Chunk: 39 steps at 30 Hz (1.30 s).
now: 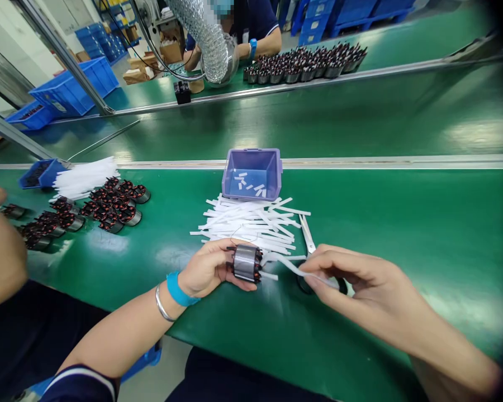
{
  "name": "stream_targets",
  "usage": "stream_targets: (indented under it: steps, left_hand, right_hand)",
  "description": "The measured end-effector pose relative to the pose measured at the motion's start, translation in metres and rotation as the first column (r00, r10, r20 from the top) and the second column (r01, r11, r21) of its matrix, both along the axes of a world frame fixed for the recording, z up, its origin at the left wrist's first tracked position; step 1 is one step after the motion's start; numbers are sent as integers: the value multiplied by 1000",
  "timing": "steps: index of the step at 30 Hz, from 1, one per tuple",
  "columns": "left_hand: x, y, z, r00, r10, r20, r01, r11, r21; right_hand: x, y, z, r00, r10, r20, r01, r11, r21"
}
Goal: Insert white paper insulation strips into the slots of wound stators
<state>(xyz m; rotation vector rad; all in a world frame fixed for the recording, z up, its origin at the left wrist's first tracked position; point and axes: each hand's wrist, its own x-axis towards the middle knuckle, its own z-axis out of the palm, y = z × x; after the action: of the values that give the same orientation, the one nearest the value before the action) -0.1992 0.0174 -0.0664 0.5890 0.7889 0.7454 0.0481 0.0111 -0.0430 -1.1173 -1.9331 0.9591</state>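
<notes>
My left hand point(212, 265) is closed round a motor stator point(246, 262), a short steel cylinder with black ends and thin wires. It lies on its side above the green bench. Between thumb and fingers, my right hand point(356, 285) pinches a white strip point(291, 265) that runs to the stator's right end. A shorter white piece also sticks out of that end. Scissors point(307, 231) lie just beyond my right hand, their black handles partly hidden by it. Behind the stator is a loose pile of white strips point(251, 220).
A purple bin point(252, 197) holds small white pieces. To the left are grouped stators point(113, 206), more white strips point(86, 176) and a blue bin point(44, 173). A neighbour's arm point(2, 251) reaches in there. Across the conveyor, another person sits behind many stators point(305, 64) and a foil duct point(201, 33).
</notes>
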Motion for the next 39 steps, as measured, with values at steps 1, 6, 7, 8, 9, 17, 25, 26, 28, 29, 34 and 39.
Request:
stream_targets:
  steps: [1,6,7,8,9,17,25,26,28,29,34,39]
  left_hand:
    - [0,0,0,1000,-22,17,22,1000,-4]
    - [1,-3,-4,997,-26,76,27,1000,-12]
    - [1,-3,-5,997,-14,73,15,1000,-14]
    - [2,-3,-6,998,-7,69,8,1000,-17]
    - [2,-4,-6,998,-7,66,8,1000,-20]
    - [10,-12,0,994,-63,-90,71,994,86]
    - [18,-21,-7,952,16,-305,47,979,198]
    - [18,-22,-7,951,5,-308,57,980,191]
    - [18,-23,-8,948,3,-318,65,977,203]
    - [18,-23,-9,944,12,-330,67,972,227]
    - [16,-25,-12,893,74,-444,132,899,417]
    - [14,-26,-12,867,137,-479,164,830,534]
  right_hand:
    - [-1,-1,0,1000,10,12,-10,1000,-9]
    - [8,0,5,999,5,-42,-5,1000,13]
    - [9,0,6,999,2,-40,-1,1000,20]
    - [9,0,5,1000,4,-26,-4,1000,21]
    - [7,-1,3,1000,6,-4,-5,1000,20]
    - [-11,-8,-15,998,-10,62,8,999,32]
    - [-23,-3,-17,1000,24,19,-23,999,-32]
    - [-27,-3,-18,1000,30,-3,-30,999,-36]
    - [-32,-3,-21,999,26,-35,-28,999,-43]
    - [-34,-3,-22,999,19,-41,-21,999,-49]
    - [-36,-6,-30,999,-3,-47,4,1000,5]
    - [-34,-7,-34,996,6,-93,-8,1000,-24]
